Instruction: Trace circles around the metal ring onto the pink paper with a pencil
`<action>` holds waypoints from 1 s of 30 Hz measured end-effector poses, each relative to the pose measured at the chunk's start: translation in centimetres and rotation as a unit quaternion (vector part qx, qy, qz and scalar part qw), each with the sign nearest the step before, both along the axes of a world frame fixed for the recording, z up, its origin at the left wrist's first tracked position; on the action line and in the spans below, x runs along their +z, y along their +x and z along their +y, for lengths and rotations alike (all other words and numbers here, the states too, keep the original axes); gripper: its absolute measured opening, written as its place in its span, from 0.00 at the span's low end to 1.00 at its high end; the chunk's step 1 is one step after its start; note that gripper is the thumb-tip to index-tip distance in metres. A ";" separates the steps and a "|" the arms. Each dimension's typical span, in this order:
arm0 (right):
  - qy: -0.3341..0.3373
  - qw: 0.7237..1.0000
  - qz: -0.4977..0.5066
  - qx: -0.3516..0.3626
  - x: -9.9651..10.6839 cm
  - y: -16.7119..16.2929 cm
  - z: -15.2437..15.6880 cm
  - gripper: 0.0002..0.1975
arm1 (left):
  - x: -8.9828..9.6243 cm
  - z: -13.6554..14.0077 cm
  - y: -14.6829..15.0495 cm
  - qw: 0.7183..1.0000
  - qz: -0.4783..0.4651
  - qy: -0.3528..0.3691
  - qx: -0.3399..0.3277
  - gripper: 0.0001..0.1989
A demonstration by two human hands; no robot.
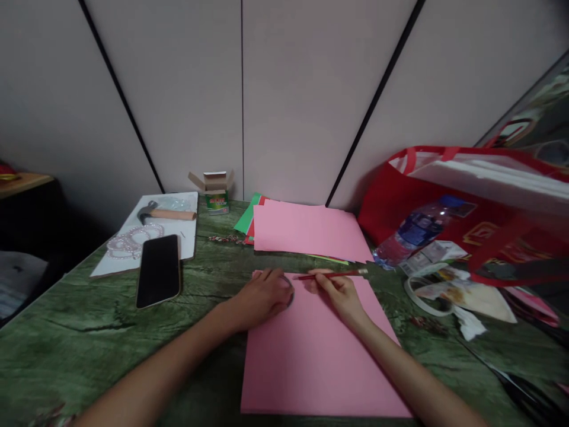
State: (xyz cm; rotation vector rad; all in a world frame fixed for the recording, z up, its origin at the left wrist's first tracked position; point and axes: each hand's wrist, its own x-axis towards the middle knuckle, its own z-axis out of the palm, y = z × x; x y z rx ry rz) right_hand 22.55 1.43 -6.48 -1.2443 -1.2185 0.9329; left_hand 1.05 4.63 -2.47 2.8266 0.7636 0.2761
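On the green worktop [89, 344]'s near side, my left hand [262, 299] grips a round object [290, 292] against the pink paper [320, 356], apparently to steady it, while my right hand [340, 296] pinches a red pencil [347, 273], point aimed left toward the rim.

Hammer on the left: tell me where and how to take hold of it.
Probably best by the wooden handle, coming from the right: the hammer lies on the white board, its metal head to the left and the slim handle pointing right.
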 end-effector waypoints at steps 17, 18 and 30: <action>-0.020 0.997 -0.064 0.022 -0.4 -0.3 -0.9 0.16 | -0.4 0.6 -0.6 0.999 0.010 0.011 -0.037 0.12; -0.019 0.997 -0.067 0.028 -0.4 -0.3 -0.9 0.16 | -0.4 0.6 -0.6 0.999 0.013 0.012 -0.036 0.12; -0.006 0.990 -0.132 0.049 -0.8 -0.6 -4.5 0.11 | -0.4 0.9 -0.6 0.999 0.040 0.017 -0.030 0.12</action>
